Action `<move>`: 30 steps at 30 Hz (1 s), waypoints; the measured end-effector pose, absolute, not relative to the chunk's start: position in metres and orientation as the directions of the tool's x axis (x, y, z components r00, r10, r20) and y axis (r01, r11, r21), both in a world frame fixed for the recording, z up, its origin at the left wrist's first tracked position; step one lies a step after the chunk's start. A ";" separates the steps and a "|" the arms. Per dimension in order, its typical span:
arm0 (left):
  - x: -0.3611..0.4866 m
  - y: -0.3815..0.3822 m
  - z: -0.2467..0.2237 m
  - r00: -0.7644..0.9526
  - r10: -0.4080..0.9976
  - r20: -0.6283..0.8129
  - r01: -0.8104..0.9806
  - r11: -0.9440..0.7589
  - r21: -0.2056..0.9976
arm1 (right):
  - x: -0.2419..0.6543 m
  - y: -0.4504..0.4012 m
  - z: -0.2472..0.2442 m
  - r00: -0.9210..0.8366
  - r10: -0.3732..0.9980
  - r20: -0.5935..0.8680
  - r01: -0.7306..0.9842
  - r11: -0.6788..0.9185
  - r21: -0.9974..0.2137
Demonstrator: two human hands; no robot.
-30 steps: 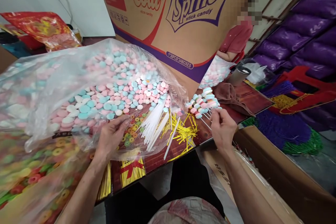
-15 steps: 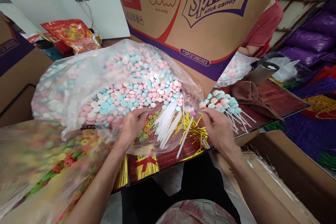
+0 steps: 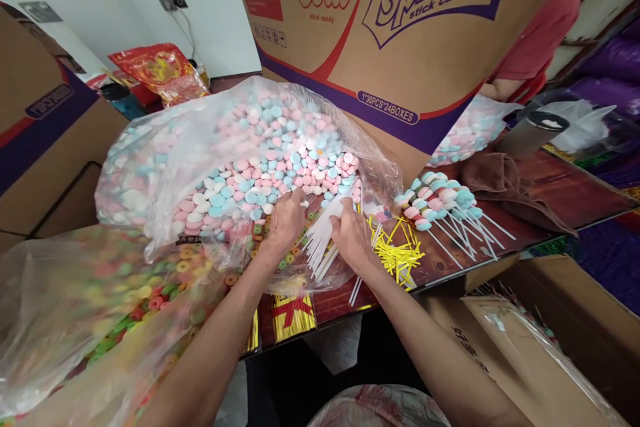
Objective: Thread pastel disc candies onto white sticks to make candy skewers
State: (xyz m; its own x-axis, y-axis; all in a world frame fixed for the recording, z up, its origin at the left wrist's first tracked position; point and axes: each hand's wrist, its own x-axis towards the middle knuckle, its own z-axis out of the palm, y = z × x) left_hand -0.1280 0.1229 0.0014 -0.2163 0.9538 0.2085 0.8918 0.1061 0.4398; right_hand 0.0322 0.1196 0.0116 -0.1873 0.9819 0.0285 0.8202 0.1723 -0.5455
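Note:
My left hand (image 3: 287,220) is closed, fingertips curled together at the near edge of the pink, blue and white candies (image 3: 260,183) in an open clear bag (image 3: 175,127). What it pinches is too small to make out. Close by, my right hand (image 3: 351,233) is closed too, its fingertips over a fan of white sticks (image 3: 317,247); whatever they grip is hidden. Gold twist ties (image 3: 403,247) lie scattered to its right. Beyond them rests a pile of candy skewers (image 3: 443,200) on white sticks. Small ring candies (image 3: 290,258) show between my hands.
A big cardboard box (image 3: 320,47) stands behind the candies. At left lies a clear bag of coloured ring candies (image 3: 145,300). A brown cloth (image 3: 505,187) and a tumbler (image 3: 535,133) are at right, and an open carton (image 3: 565,333) sits below the table edge.
My right hand has moved left from beside the twist ties to the white sticks. My left hand has shifted slightly right and up, so both are closer together. The view has turned a little left.

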 end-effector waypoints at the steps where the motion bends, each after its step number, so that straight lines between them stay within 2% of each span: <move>1: -0.131 0.120 0.000 -0.240 0.945 0.222 0.866 0.105 0.489 | 0.035 0.121 0.010 -0.170 0.985 0.028 0.792 0.153 -0.590; 3: -0.140 0.117 -0.002 -0.323 0.912 0.252 0.803 0.124 0.583 | 0.041 0.122 0.005 -0.143 0.988 0.055 0.724 0.143 -0.675; 5: -0.147 0.119 -0.003 -0.374 0.883 0.283 0.772 0.127 0.623 | 0.046 0.121 0.001 -0.135 0.986 0.097 0.629 0.161 -0.760; 10: -0.144 0.133 0.001 -0.241 0.921 0.305 0.849 0.049 0.525 | 0.051 0.103 -0.001 -0.104 0.981 0.161 0.392 0.189 -0.900; 15: -0.128 0.143 0.008 -0.124 0.977 0.175 0.902 0.037 0.431 | 0.052 0.074 0.002 -0.163 0.975 0.150 0.282 0.192 -0.940; 17: -0.128 0.141 0.014 -0.132 0.982 0.137 0.899 0.060 0.434 | 0.053 0.066 0.002 -0.192 0.970 0.151 0.262 0.199 -0.944; 18: -0.129 0.139 0.017 -0.160 0.978 0.130 0.877 0.080 0.474 | 0.054 0.063 0.002 -0.200 0.968 0.151 0.250 0.199 -0.948; 20: -0.133 0.128 0.025 -0.228 0.972 0.062 0.757 0.137 0.638 | 0.055 0.059 0.002 -0.213 0.967 0.139 0.226 0.187 -0.956; 22: -0.137 0.112 0.030 -0.250 0.962 -0.106 0.497 0.221 0.839 | 0.057 0.057 0.002 -0.241 0.964 0.109 0.200 0.159 -0.967; 23: -0.139 0.102 0.032 -0.227 0.954 -0.198 0.342 0.268 0.901 | 0.057 0.056 0.002 -0.263 0.961 0.086 0.183 0.138 -0.973; 25: -0.142 0.083 0.032 -0.161 0.938 -0.306 0.136 0.328 0.935 | 0.056 0.054 0.002 -0.313 0.949 0.041 0.150 0.092 -0.984; 26: -0.143 0.075 0.031 -0.140 0.937 -0.319 0.105 0.334 0.937 | 0.055 0.052 0.001 -0.337 0.941 0.023 0.140 0.074 -0.987; 30: -0.149 0.056 0.025 -0.222 0.953 -0.206 0.172 0.246 0.954 | 0.052 0.047 -0.002 -0.415 0.910 -0.003 0.164 0.071 -0.984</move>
